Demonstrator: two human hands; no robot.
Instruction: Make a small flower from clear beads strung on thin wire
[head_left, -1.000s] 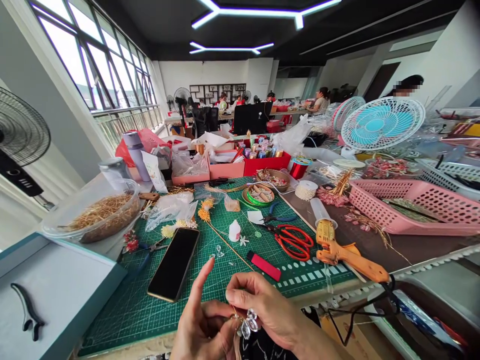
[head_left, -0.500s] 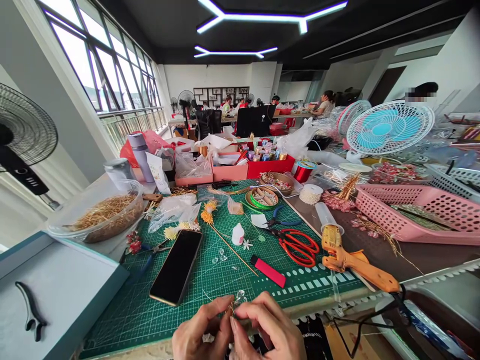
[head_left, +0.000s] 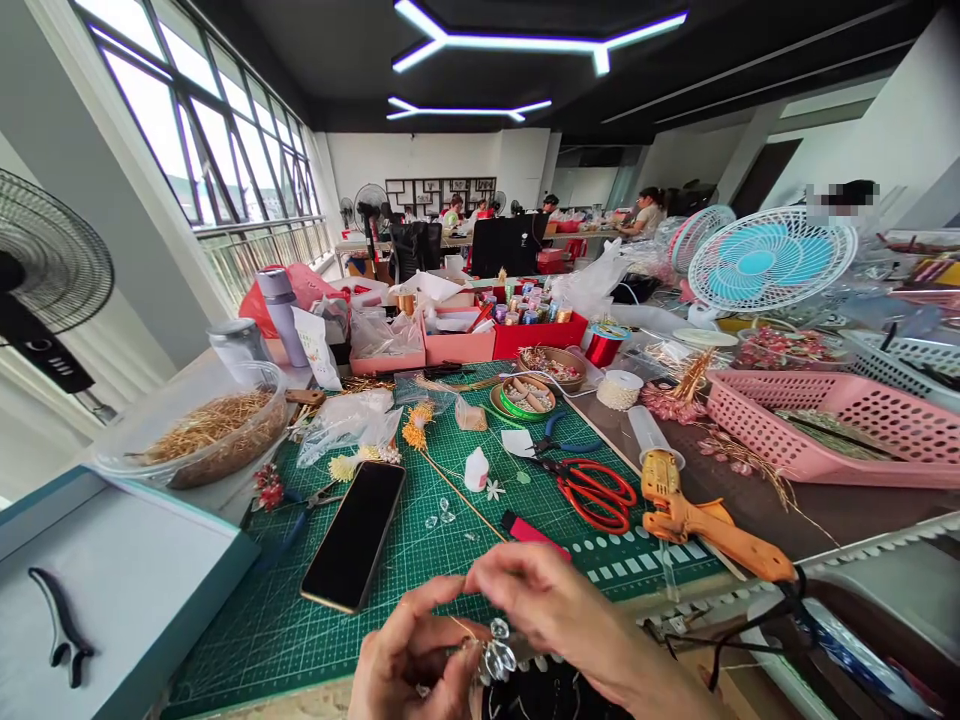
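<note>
One big green cutting mat [head_left: 232, 620] spread under the whole scene; an orange hot glue gun [head_left: 697, 520] just off its right edge; a black smartphone [head_left: 353, 537] lying on the mat; red-handled scissors [head_left: 598, 496] on the mat, right of centre; both hands low at the near edge, close together; left hand [head_left: 412, 655] pinched on a sprig of clear faceted beads [head_left: 497, 650], held just past the mat's near edge; right hand [head_left: 559, 605] curled right over it, grip impossible to tell; a few loose clear beads [head_left: 441, 515] on the mat, beyond the fingers.
</note>
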